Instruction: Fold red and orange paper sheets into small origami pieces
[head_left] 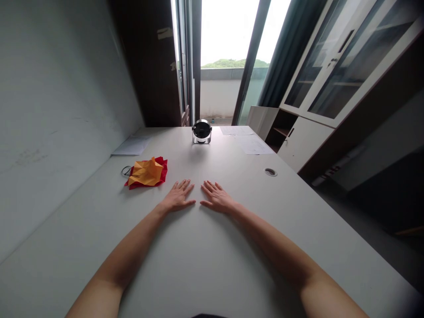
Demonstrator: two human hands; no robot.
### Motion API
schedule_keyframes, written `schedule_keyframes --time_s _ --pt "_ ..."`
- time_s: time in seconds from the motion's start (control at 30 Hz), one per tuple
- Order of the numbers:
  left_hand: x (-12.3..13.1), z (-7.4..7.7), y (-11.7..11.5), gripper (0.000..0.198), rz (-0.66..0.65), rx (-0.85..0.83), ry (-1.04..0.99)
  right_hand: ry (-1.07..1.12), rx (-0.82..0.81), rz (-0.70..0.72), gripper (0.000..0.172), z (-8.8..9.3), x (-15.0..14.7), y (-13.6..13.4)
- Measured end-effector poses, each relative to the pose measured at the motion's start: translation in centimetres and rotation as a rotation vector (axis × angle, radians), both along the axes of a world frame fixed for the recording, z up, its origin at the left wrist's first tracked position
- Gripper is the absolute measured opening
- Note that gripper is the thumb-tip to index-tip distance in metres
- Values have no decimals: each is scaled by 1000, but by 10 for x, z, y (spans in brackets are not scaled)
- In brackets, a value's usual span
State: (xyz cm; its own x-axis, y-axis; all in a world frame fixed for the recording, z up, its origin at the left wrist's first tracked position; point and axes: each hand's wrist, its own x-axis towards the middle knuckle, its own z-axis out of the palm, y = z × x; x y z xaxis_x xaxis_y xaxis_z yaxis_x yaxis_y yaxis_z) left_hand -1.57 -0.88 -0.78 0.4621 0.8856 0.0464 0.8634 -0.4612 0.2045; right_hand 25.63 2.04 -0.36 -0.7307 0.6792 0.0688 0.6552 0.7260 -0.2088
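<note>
Both my hands rest palm down on a white table, with a small gap between the thumbs. My left hand lies flat, fingers spread, and holds nothing. Likewise flat and bare is my right hand. Left of my left hand, apart from it, sits a crumpled orange sheet on top of a red one; whether they are paper or cloth I cannot tell. A thin black loop sticks out at their left side. Beyond my hands stands a round black device on a metal stand.
White papers lie at the far left and far right of the table. A round cable hole is set in the right part. A wall borders the left edge; a white cabinet with an open lower door stands beyond the right edge.
</note>
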Motion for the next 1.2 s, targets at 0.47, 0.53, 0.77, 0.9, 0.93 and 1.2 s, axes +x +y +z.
schedule_keyframes --time_s 0.47,0.53,0.77,0.9,0.93,1.2 --pt "6 2 -2 85 15 11 7 33 27 4 87 -9 -1 4" --pt "7 7 -4 80 38 76 -24 49 35 3 84 -9 0 5" --pt "-34 30 5 43 685 473 -239 207 43 -49 70 -8 7 7" --pt "-66 25 15 33 885 421 -189 250 27 -47 66 -8 7 8" --pt "-72 23 17 25 906 422 -185 252 28 -48 65 -9 7 8" --pt "-79 27 18 19 895 629 -488 268 39 -31 58 -13 9 10"
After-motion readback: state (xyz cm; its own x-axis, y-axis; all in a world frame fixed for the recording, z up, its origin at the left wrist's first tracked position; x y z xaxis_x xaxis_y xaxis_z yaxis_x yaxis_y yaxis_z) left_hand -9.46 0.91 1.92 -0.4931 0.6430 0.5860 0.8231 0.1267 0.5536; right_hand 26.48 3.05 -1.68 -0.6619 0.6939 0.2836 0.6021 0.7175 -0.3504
